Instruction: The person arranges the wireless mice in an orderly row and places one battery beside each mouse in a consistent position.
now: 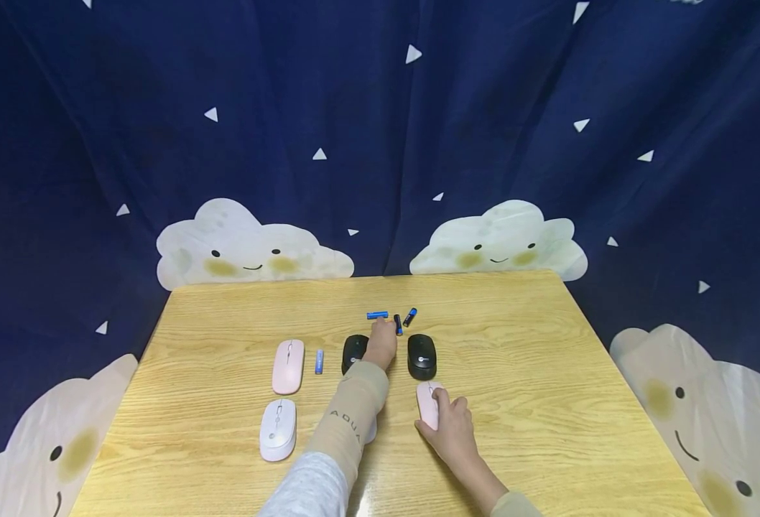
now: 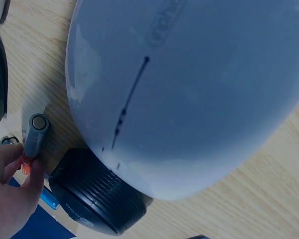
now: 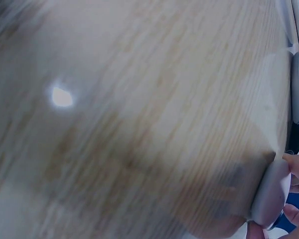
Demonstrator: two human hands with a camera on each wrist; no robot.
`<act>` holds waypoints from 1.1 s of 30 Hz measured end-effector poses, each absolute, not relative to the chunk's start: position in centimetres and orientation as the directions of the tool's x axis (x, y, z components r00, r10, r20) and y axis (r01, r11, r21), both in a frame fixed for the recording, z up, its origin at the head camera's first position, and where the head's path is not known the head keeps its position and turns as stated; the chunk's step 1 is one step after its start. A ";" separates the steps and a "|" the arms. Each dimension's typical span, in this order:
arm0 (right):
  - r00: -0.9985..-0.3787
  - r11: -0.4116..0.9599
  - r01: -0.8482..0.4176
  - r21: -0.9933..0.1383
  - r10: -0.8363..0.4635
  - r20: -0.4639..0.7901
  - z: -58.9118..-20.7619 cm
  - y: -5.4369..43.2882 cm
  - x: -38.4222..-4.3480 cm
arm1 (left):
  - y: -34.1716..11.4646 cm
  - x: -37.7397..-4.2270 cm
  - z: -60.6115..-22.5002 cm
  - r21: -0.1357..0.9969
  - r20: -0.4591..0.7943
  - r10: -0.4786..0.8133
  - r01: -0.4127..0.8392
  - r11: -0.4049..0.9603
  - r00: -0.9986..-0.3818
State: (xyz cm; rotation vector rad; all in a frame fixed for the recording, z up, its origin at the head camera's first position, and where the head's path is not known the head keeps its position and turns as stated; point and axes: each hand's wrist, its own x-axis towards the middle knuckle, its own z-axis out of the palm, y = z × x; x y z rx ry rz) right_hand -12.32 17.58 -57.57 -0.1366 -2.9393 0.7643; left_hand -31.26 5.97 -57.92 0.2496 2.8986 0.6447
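The left hand (image 1: 382, 343) has its grip pinching a battery (image 2: 36, 133); the right hand (image 1: 455, 431) grips a pink computer mouse (image 1: 428, 405), a black mouse (image 1: 422, 353) near its twelve o'clock.

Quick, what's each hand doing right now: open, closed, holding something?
Left hand: closed, pinching a battery.
Right hand: closed around a pink mouse on the table.

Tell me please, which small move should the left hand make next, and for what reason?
Perhaps the left hand should lift the pinched battery gently clear of the others. It already has this battery between thumb and finger, other batteries lie close by, and the right hand holds a pale pink mouse.
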 end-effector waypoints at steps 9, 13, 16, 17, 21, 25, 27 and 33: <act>-0.990 0.867 0.072 -0.493 0.124 0.073 -57.5 17.5 -12.3 | 6.2 -32.4 -59.7 0.413 -0.116 0.170 0.108 0.904 -0.979; -0.988 0.868 0.069 -0.492 0.126 0.084 -57.5 17.5 -12.3 | 6.4 -34.6 -64.0 0.393 -0.058 0.178 0.142 0.909 -0.982; -0.988 0.869 0.063 -0.491 0.123 0.090 -57.5 17.5 -12.3 | 6.3 -34.3 -62.6 0.397 -0.122 0.170 0.109 0.911 -0.978; -0.989 0.869 0.062 -0.491 0.121 0.089 -57.5 17.5 -12.3 | 6.2 -33.8 -61.5 0.400 -0.128 0.164 0.100 0.911 -0.978; -0.990 0.867 0.064 -0.494 0.116 0.077 -57.5 17.5 -12.3 | 5.6 -30.7 -56.6 0.435 -0.149 0.132 0.055 0.899 -0.980; -0.990 0.865 0.064 -0.498 0.117 0.075 -57.4 17.5 -12.3 | 5.3 -29.7 -55.6 0.477 -0.121 0.124 0.052 0.877 -0.985; -0.990 0.864 0.067 -0.500 0.119 0.073 -57.4 17.5 -12.3 | 5.2 -29.7 -55.6 0.494 -0.120 0.125 0.050 0.868 -0.985; -0.990 0.860 0.073 -0.505 0.126 0.070 -57.4 17.4 -12.3 | 5.1 -29.9 -56.1 0.511 -0.053 0.125 0.081 0.856 -0.991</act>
